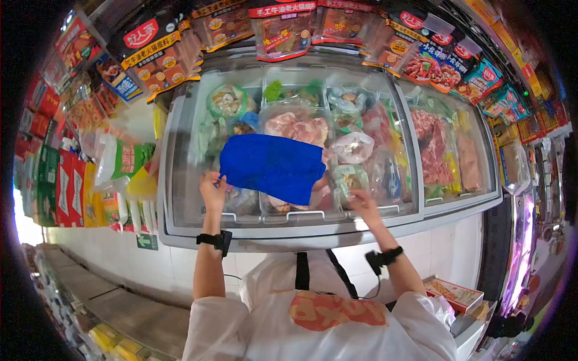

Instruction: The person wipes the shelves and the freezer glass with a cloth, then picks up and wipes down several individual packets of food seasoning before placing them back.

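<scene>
A blue cloth (pixel 274 168) is spread out over the glass top of a chest freezer (pixel 186 207). My left hand (pixel 212 192) pinches the cloth's lower left corner. Off the right end of the cloth, my right hand (pixel 365 208) is over the glass near the front rim, with its fingers apart and somewhat blurred. Nothing shows in that hand. Under the glass are raw meat pieces (pixel 289 126), partly hidden by the cloth, and a white bag (pixel 352 147).
Hot pot seasoning packs (pixel 283 30) hang along the back above the freezer. Bagged goods (pixel 123 159) stand to the left. Right of the middle, a second freezer section holds red meat (pixel 433 150). A red and white box (pixel 453 293) sits at lower right.
</scene>
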### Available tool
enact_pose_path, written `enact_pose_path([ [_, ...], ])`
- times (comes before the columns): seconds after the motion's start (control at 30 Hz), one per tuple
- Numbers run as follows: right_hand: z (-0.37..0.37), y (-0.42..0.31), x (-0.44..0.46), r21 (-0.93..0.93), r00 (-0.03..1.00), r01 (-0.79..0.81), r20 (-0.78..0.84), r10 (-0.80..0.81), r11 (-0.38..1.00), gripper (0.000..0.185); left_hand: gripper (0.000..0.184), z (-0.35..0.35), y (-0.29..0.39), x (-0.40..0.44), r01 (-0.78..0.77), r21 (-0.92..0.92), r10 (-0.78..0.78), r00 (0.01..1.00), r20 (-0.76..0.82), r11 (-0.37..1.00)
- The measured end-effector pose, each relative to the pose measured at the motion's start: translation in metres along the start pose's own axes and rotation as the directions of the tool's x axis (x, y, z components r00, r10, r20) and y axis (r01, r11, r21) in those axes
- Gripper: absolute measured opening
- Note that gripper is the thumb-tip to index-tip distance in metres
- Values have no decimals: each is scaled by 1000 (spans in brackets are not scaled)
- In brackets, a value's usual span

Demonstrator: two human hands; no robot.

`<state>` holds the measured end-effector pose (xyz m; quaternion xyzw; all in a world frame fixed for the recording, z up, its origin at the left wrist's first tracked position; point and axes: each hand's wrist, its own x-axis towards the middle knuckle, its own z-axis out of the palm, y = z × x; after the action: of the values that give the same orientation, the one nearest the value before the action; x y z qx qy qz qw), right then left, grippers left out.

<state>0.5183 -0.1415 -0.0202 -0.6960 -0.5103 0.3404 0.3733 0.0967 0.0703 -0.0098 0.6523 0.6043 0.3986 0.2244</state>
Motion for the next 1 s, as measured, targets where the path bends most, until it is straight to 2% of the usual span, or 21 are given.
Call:
enact_pose_path([
  [0.03, 21, -37, 7, 482, 961, -237, 243, 131, 844, 33, 18, 0, 0, -2, -33, 40, 32, 999, 27, 999],
  [0.07, 43, -55, 13, 495, 926, -346, 317, 205, 797, 31, 18, -1, 1, -5, -40, 38, 38, 999, 34, 998],
  [0.1, 62, -68, 19, 499, 880, -449, 392, 269, 741, 29, 16, -1, 1, -7, 65, -90, -57, 994, 89, 994],
  [0.13, 76, -83, 23, 502, 866, -483, 394, 307, 718, 29, 14, -2, 1, -10, 176, -208, -145, 977, 156, 962],
  [0.17, 87, -94, 27, 503, 850, -516, 398, 344, 693, 30, 14, -3, 4, -13, 172, -208, -140, 977, 160, 963],
  [0.23, 104, -102, 33, 484, 853, -517, 363, 375, 706, 26, 11, -7, 14, -21, 310, -263, -237, 932, 275, 914],
  [0.3, 108, -101, 34, 465, 852, -521, 330, 406, 716, 22, 12, -9, 22, -32, 308, -321, -221, 935, 278, 896],
  [0.37, 114, -87, 33, 482, 931, -342, 60, 359, 807, 13, 14, -16, 43, -36, 295, -376, -195, 939, 282, 878],
  [0.4, 112, -79, 35, 488, 932, -339, 57, 358, 804, 13, 14, -24, 59, -37, 233, -334, -173, 964, 201, 913],
  [0.47, 95, -69, 35, 518, 972, -99, -133, 194, 849, 14, 13, -32, 73, -36, 92, -200, -81, 995, 59, 976],
  [0.5, 84, -63, 35, 524, 972, -96, -133, 193, 846, 14, 13, -38, 80, -35, 87, -195, -77, 995, 58, 977],
  [0.57, 43, -79, 36, 401, 970, -50, -197, 140, 915, 15, 9, -51, 109, -29, -34, -237, 53, 996, 75, 971],
  [0.6, 23, -83, 38, 277, 974, 26, -222, 37, 961, 13, 9, -52, 110, -27, 7, -321, 32, 993, 116, 947],
  [0.73, -59, -130, 36, 368, 985, -28, -146, 87, 930, 11, 9, -60, 170, -27, 56, -386, 8, 987, 163, 921],
  [0.8, -97, -148, 35, 442, 979, 93, -202, -2, 892, 9, 9, -59, 206, -27, 124, -511, -44, 985, 164, 850],
  [0.9, -141, -164, 36, 436, 964, 209, -244, -108, 876, 9, 8, -51, 241, -27, 111, -608, -49, 992, 118, 786],
  [0.97, -159, -171, 34, 460, 963, 221, -245, -116, 860, 9, 9, -42, 257, -27, 129, -596, -53, 988, 143, 793],
  [1.0, -168, -176, 32, 435, 973, 174, -214, -86, 884, 10, 9, -39, 263, -27, 149, -580, -56, 983, 175, 801],
])
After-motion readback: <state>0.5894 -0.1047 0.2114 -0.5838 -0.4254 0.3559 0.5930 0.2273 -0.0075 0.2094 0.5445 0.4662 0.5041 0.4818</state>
